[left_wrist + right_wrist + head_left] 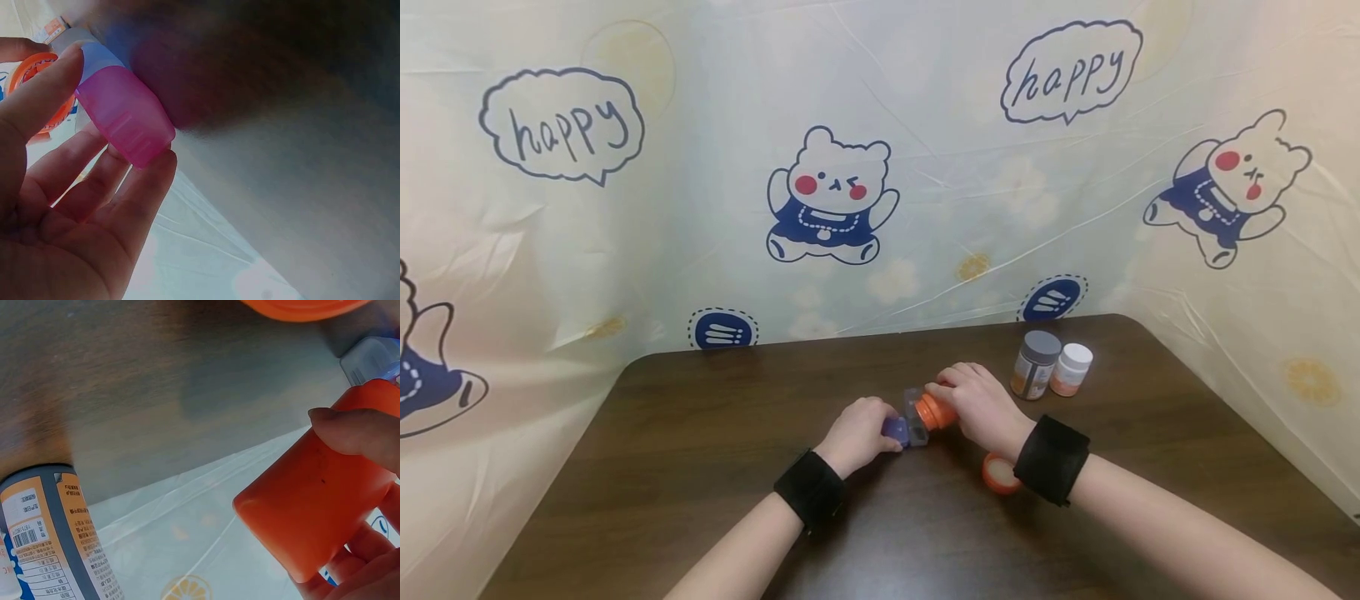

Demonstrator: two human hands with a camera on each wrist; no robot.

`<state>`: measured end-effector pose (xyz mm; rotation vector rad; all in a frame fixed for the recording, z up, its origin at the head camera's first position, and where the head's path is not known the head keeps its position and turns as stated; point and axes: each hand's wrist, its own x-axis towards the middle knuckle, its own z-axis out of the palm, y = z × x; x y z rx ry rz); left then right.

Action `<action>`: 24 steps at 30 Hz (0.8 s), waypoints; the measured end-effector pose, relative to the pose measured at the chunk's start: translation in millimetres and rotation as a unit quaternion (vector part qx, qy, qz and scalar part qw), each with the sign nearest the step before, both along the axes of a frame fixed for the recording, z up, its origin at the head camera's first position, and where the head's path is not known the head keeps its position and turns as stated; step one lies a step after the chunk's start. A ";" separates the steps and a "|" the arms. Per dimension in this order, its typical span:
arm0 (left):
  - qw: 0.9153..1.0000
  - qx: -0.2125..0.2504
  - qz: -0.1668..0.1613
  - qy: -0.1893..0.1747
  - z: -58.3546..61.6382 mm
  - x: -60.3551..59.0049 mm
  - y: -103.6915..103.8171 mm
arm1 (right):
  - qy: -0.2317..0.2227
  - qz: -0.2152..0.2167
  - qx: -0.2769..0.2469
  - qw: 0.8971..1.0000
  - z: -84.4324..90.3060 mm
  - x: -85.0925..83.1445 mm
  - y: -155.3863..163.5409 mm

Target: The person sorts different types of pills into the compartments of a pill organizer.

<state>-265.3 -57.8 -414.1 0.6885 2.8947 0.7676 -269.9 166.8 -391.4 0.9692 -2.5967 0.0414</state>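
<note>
My left hand (859, 435) grips the near side of a small plastic pill organizer (917, 432) on the table, thumb on one side and fingers on the other. In the left wrist view, a pink lid (128, 112) and a blue lid (103, 59) show on it. My right hand (981, 406) holds an orange bottle (934, 412), tipped so its open mouth leans over the organizer's grey clear part. In the right wrist view, the thumb presses the side of the bottle (312, 494). An orange screw cap (1000, 473) lies inside-up beside the right wrist.
A grey-lidded jar (1036, 367) and a white-capped bottle (1071, 371) stand side by side at the back right of the brown table (715, 433). A printed curtain (940, 217) hangs behind the table and along its sides.
</note>
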 end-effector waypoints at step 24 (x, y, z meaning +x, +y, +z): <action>1.000 0.002 -0.005 0.014 -2.4 -1.3 -1.2 | 0.032 0.018 0.014 0.999 0.0 -2.4 -3.7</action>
